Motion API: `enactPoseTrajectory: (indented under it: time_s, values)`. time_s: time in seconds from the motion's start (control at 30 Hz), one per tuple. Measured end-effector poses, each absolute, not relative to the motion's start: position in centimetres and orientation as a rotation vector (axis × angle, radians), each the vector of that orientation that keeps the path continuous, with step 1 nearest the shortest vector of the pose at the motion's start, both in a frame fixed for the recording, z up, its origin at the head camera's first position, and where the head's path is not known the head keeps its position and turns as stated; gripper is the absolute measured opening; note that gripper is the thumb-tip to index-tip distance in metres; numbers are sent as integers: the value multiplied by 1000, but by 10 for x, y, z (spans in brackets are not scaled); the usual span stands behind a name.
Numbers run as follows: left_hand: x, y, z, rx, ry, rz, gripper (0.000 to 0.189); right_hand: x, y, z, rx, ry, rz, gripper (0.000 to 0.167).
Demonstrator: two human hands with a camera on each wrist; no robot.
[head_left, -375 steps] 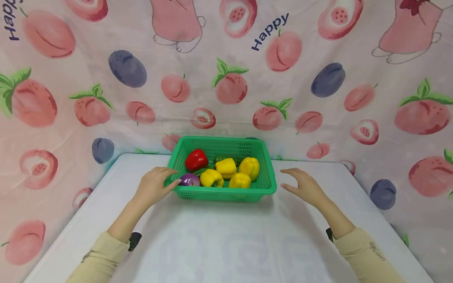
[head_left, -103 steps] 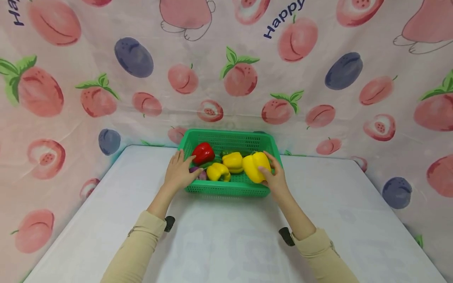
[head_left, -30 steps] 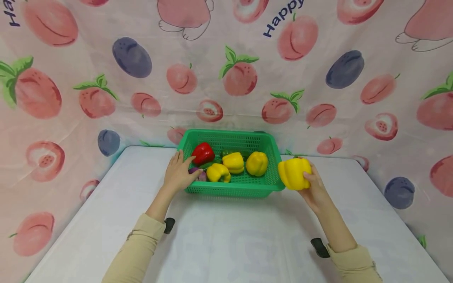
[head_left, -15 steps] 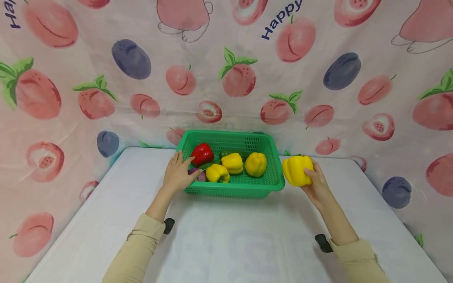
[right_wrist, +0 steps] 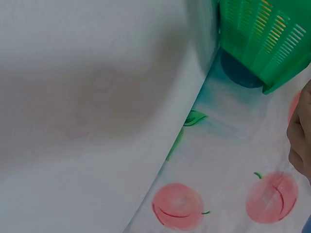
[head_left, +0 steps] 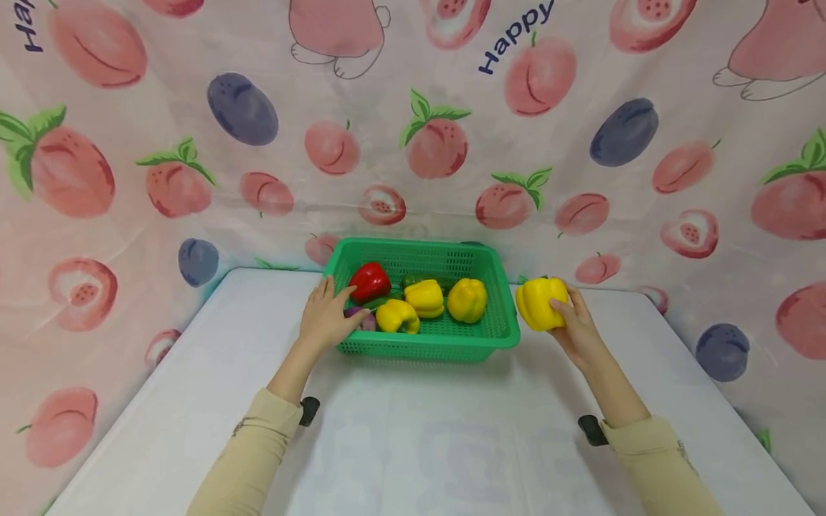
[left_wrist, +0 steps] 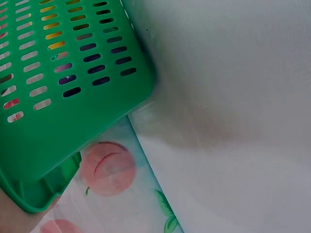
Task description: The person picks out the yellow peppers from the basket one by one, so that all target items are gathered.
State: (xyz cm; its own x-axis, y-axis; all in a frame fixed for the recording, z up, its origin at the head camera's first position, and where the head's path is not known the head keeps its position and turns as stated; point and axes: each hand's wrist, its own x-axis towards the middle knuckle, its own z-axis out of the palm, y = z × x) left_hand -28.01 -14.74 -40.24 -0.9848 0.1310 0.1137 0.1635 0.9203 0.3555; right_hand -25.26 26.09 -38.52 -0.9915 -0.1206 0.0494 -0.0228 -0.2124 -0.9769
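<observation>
My right hand (head_left: 576, 326) holds a yellow bell pepper (head_left: 540, 304) in the air, just right of the green basket (head_left: 413, 347). Its thumb lies across the pepper's near side. In the right wrist view only part of the right hand (right_wrist: 301, 133) shows, and the pepper is out of sight. My left hand (head_left: 323, 315) grips the basket's left rim, thumb reaching inside. A little of the left hand (left_wrist: 14, 213) appears under the basket rim (left_wrist: 36, 191) in the left wrist view. Nearest to it are a purple onion (head_left: 366, 321), partly hidden, and a red bell pepper (head_left: 370, 282).
The basket also holds more yellow bell peppers (head_left: 467, 300) and dark green vegetables (head_left: 411, 279), partly hidden. It stands at the back of a white-covered table (head_left: 439, 430), against a fruit-print cloth (head_left: 413, 193).
Seconds ago my right hand took the yellow pepper from the basket's right side and carried it right, past the rim. Lately it has risen slightly. The left hand keeps its place at the rim.
</observation>
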Motion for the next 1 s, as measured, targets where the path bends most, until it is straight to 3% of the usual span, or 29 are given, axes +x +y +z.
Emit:
enactPoseTrajectory:
  time_s: [0.37, 1.0]
  values:
    - [-278, -148, -406, -229, -3001, -571, 66, -272, 262, -389, -53, 2006, -2323, 27]
    - [-282, -149, -408, -224, -2989, -587, 66, -303, 269, -400, 111, 2196, -2145, 52]
